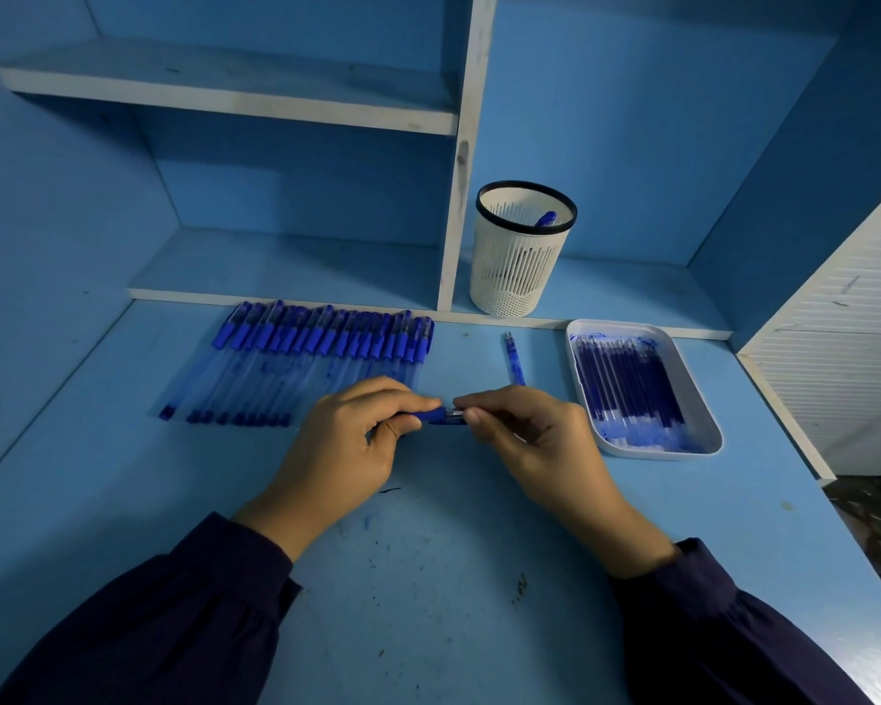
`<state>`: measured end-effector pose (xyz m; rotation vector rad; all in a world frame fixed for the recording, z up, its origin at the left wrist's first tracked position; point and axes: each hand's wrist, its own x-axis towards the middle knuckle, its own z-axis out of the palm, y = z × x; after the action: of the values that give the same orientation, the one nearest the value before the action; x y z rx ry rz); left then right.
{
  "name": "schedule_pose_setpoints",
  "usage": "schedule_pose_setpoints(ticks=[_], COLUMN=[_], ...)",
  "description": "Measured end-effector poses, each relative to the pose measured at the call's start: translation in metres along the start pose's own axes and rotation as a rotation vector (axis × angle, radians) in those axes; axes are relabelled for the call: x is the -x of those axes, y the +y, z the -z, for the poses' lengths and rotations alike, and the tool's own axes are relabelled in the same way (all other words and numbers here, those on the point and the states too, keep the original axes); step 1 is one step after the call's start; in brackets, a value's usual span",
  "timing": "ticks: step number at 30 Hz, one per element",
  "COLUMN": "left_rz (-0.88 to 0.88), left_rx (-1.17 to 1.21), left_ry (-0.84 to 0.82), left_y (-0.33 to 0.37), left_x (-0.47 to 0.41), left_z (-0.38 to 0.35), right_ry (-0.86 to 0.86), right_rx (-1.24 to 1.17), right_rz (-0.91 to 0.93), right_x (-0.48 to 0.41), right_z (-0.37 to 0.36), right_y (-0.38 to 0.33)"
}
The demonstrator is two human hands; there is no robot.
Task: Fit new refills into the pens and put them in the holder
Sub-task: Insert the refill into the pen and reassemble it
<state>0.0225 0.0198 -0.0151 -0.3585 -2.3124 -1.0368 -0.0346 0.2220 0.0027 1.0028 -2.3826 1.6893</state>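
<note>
At the frame's centre, both hands are clamped on one pen [441, 415]: the left hand [349, 440] grips its blue end and the right hand [535, 435] pinches the other. A skewed push could bend the refill or smear ink on the table [428, 577]. One holder [517, 267], upper centre, has one pen [547, 218]. One loose refill [513, 356] lies left of one tray [703, 399]. The refills [626, 384] and the row of pens [321, 348] are too packed to count.
</note>
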Motion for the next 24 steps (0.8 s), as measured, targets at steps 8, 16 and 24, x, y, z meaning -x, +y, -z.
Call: schedule_pose_setpoints(ticks=[8, 16, 24], left_rz=[0.004, 0.008, -0.013], left_rx=[0.000, -0.001, 0.015], left_ry=[0.034, 0.055, 0.068], left_y=[0.000, 0.002, 0.007], left_x=[0.000, 0.002, 0.005], left_z=[0.000, -0.001, 0.002], right_ry=[0.009, 0.026, 0.035], right_rx=[0.079, 0.118, 0.022], right_rz=[0.080, 0.099, 0.092], right_x=[-0.001, 0.001, 0.003], right_z=[-0.001, -0.003, -0.004], right_y=[0.002, 0.001, -0.011])
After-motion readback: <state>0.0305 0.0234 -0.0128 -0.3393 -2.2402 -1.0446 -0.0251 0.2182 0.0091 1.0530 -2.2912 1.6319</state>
